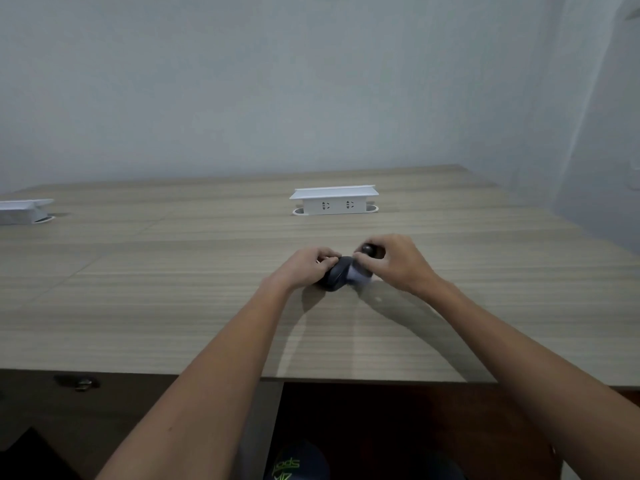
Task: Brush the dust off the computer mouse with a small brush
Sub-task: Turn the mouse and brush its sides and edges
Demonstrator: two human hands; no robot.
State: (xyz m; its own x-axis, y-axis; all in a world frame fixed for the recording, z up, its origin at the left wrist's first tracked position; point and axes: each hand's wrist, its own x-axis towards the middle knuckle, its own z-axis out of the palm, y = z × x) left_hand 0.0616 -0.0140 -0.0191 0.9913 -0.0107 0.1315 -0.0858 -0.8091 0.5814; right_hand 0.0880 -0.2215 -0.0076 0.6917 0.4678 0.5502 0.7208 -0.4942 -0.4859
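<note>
Clasping mouse (335,277) in left hand (304,268), right hand (394,263) pinching brush (367,251) beside it

desk (173,271): matt wood-grain laminate | mouse (335,277): dark matt plastic, prob. | socket box (334,202): smooth white plastic

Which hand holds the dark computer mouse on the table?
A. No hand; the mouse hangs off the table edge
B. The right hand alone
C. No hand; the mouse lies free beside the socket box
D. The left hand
D: the left hand grips the mouse tilted up on the table, while the right hand holds the brush against it.
</note>
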